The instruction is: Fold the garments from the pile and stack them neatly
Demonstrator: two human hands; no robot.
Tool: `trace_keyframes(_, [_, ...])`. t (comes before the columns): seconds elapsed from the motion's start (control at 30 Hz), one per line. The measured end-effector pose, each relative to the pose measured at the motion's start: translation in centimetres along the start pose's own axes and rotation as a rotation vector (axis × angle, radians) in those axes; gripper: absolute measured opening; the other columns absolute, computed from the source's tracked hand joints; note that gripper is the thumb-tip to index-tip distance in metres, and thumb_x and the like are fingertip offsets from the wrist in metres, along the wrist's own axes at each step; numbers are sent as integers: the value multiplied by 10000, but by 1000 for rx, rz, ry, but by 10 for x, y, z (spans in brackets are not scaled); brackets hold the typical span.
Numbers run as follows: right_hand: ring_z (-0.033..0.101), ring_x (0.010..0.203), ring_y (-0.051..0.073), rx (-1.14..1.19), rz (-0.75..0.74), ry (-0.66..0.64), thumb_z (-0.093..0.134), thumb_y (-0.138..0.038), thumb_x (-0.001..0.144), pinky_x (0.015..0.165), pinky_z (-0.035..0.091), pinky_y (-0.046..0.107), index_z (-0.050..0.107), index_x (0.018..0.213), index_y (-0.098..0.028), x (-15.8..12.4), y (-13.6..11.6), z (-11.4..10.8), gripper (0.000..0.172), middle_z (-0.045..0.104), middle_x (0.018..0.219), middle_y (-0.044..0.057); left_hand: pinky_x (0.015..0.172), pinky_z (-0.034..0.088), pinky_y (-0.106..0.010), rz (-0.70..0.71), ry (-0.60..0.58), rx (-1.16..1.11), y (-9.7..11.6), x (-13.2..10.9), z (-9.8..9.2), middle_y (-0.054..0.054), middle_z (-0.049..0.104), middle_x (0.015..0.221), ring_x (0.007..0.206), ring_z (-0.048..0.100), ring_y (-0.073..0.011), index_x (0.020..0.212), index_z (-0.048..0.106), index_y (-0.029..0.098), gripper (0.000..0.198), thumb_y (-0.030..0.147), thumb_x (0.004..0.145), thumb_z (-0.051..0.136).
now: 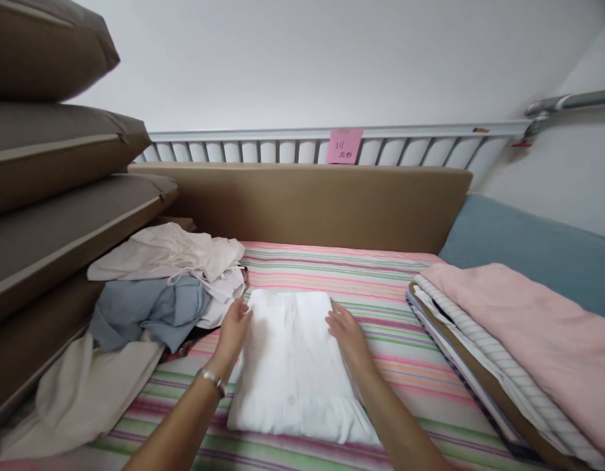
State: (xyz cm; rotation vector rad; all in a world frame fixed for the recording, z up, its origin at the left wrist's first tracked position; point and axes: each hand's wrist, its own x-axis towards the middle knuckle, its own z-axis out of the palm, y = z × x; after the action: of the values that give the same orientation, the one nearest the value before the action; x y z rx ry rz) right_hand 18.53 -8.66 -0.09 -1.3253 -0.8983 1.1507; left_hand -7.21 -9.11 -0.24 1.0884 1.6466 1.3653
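Observation:
A white garment (292, 366) lies folded into a rectangle on the striped bed sheet (380, 288). My left hand (233, 330) rests on its far left edge with fingers stretched out and flat. My right hand (346, 330) lies on the far right edge, fingers also extended. Neither hand grips anything. A bracelet circles my left wrist (211, 378).
A heap of unfolded clothes (155, 294), white, cream and pale blue, lies to the left. Brown cushions (51, 196) are stacked at far left. A pink blanket over folded striped bedding (518, 340) sits at right. A brown headboard (312, 203) with a pink note (344, 145) stands behind.

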Motion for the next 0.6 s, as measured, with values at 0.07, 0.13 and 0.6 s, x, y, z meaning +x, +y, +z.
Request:
trace_keyframes(0.07, [599, 950, 220, -121, -50, 28, 632, -404, 616, 788, 495, 324, 616, 1018, -178, -19, 13, -22, 462, 656, 1043, 81, 619, 468, -262, -38, -12, -22, -16, -23, -16, -60, 647, 839, 730, 610, -164, 989, 560, 137, 426, 400, 655, 583])
trace_keyframes(0.13, [621, 773, 192, -248, -3, 44, 572, -447, 629, 630, 498, 285, 640, 923, -161, -32, 24, -41, 414, 682, 883, 71, 558, 443, -260, -112, -41, -48, -28, -41, -25, -35, 628, 710, 638, 588, -163, 856, 588, 131, 375, 433, 633, 582])
trace_keyframes(0.6, [461, 414, 132, -524, 133, -106, 431, -558, 731, 422, 324, 258, 574, 567, -176, -16, 30, -31, 440, 526, 443, 11, 666, 511, -340, -446, -212, -245, -24, -37, -4, -108, 702, 693, 686, 656, -234, 654, 619, 141, 270, 406, 698, 641])
